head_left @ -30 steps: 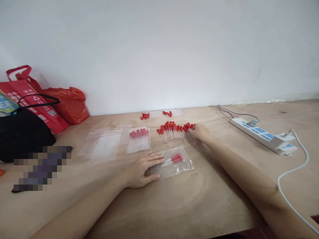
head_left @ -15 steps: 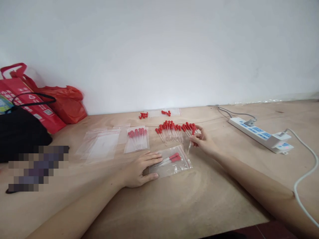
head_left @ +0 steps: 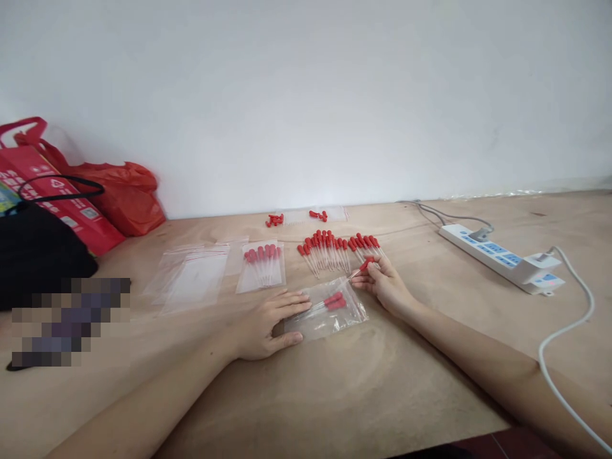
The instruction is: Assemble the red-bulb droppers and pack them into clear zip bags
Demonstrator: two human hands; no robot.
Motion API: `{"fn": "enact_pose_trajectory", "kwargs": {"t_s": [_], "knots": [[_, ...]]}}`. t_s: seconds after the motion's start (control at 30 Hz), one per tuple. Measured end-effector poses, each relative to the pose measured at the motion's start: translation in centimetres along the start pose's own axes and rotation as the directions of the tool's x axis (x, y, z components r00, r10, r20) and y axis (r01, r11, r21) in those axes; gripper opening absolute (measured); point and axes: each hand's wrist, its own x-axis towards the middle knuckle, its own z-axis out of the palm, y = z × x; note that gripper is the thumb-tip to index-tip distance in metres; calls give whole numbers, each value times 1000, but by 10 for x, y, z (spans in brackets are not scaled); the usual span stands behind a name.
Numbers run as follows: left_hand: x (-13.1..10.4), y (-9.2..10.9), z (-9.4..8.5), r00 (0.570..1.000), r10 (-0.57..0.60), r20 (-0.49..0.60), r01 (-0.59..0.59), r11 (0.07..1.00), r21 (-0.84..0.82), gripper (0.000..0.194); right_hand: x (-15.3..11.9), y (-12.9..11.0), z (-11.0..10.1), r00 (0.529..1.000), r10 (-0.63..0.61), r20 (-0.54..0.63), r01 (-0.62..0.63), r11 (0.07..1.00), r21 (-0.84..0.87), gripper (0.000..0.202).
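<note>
My left hand (head_left: 280,322) lies with fingers stretched across the near-left part of a clear zip bag (head_left: 321,327), pressing it to the table. Inside that bag are red-bulbed glass droppers (head_left: 337,301), at least two, bulbs toward the right. Between the fingertips of my right hand (head_left: 388,285) is another dropper (head_left: 367,261), gripped around its red bulb. Its glass tube slants down-left, with the tip at the bag's right, mouth end; I cannot tell whether it is inside. Just beyond, a fan of loose droppers (head_left: 327,245) and a smaller group (head_left: 364,242) rest on the wood.
A filled bag of droppers (head_left: 261,264) lies left of the fan, beside flat zip bags (head_left: 198,277). Loose red bulbs (head_left: 274,220) sit near the wall. A white power strip (head_left: 497,255) with cables is at right; red bags (head_left: 129,197) and a black bag (head_left: 43,255) at left.
My right hand has turned and moved slightly down, tilting the dropper from nearly upright to a slant with its tip toward the bag's mouth. My left hand stays put.
</note>
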Motion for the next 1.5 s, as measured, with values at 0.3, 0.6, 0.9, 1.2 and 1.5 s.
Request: {"fn": "enact_pose_trajectory", "kwargs": {"t_s": [0.3, 0.6, 0.9, 1.2, 1.5], "knots": [[-1, 2, -1, 1000, -8, -6, 8, 1000, -5, 54, -7, 1, 0, 960, -44, 277, 150, 914, -376, 30], [-1, 2, -1, 1000, -6, 1, 6, 1000, 1, 54, -5, 5, -2, 950, -166, 263, 273, 852, -446, 24], [-1, 0, 0, 1000, 9, -24, -9, 1000, -22, 54, -3, 5, 5, 915, -201, 349, 385, 696, -606, 17], [0, -1, 1, 999, 41, -18, -41, 999, 8, 45, -2, 4, 8, 871, -164, 463, 455, 625, -635, 23], [0, 1, -1, 999, 37, -13, -37, 999, 10, 43, 56, -15, -25, 945, -325, 46, 193, 436, -879, 20]]}}
